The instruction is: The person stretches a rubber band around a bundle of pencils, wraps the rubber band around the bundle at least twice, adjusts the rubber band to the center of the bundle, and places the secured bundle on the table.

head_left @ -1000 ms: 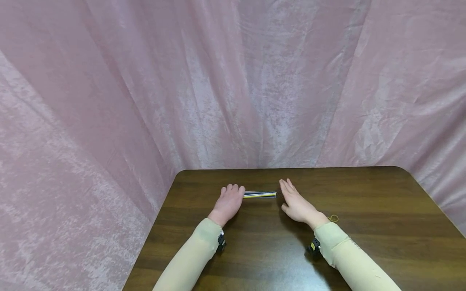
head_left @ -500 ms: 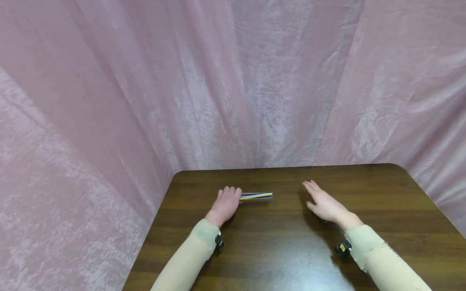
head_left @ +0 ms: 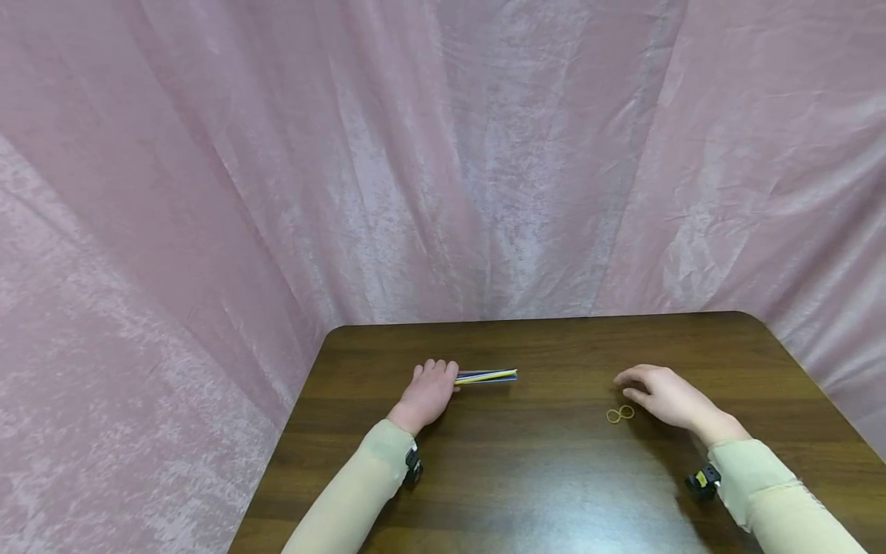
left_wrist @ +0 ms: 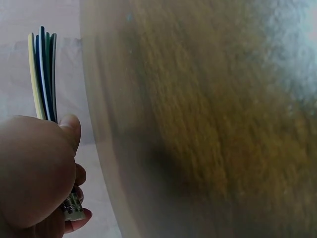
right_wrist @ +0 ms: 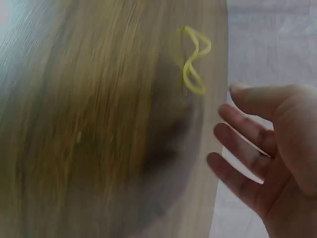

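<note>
Left hand (head_left: 425,392) is wrapped round a bundle of thin coloured sticks (head_left: 487,376) above the worktop (head_left: 519,462); can't read the markings (left_wrist: 73,207) on its end. Right hand (head_left: 671,394) is empty, fingers loosely bent, near a figure-eight yellow band (head_left: 621,414).

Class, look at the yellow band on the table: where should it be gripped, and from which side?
Best, probably, is to pinch the yellow band at its crossing, coming from above and the right, where the right hand hovers. The band lies in a figure eight on the table, so its thin strands meet there and offer more to close on.
</note>
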The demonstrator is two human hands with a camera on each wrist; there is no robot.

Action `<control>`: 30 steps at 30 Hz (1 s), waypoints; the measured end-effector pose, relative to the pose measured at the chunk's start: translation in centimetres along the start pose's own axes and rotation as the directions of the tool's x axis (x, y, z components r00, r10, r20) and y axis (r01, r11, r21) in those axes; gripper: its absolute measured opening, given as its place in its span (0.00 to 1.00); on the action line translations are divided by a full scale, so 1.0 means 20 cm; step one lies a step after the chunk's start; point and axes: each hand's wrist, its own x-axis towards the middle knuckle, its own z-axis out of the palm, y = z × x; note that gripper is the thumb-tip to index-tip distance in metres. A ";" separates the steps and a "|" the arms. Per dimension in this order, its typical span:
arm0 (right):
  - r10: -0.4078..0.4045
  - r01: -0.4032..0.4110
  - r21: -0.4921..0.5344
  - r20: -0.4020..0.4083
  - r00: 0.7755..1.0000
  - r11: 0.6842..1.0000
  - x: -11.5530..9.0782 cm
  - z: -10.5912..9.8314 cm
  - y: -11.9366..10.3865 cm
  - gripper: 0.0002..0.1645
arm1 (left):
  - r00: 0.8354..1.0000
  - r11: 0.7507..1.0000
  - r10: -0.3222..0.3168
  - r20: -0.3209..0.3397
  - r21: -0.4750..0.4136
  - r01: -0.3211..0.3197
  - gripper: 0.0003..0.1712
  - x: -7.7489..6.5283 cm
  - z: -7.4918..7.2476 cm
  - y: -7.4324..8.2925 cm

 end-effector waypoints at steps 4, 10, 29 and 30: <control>0.026 -0.026 -0.018 0.038 0.999 1.000 -0.05 -0.02 0.04 0.03 | 1.000 1.000 0.012 -0.004 -0.008 -0.012 0.12 -0.01 -0.01 0.02; 0.044 -0.042 -0.026 0.055 0.998 0.999 -0.08 0.00 0.05 0.07 | 1.000 1.000 0.025 -0.016 -0.001 -0.025 0.12 -0.02 -0.01 0.04; 0.123 -0.113 0.224 -0.032 0.992 0.968 -0.04 0.06 -0.01 0.06 | 0.993 0.996 0.091 -0.076 0.019 -0.089 0.13 0.01 0.03 0.09; 0.134 -0.122 0.247 -0.030 0.991 0.961 -0.04 0.06 -0.01 0.05 | 0.993 0.995 0.096 -0.074 0.023 -0.095 0.13 0.01 0.03 0.10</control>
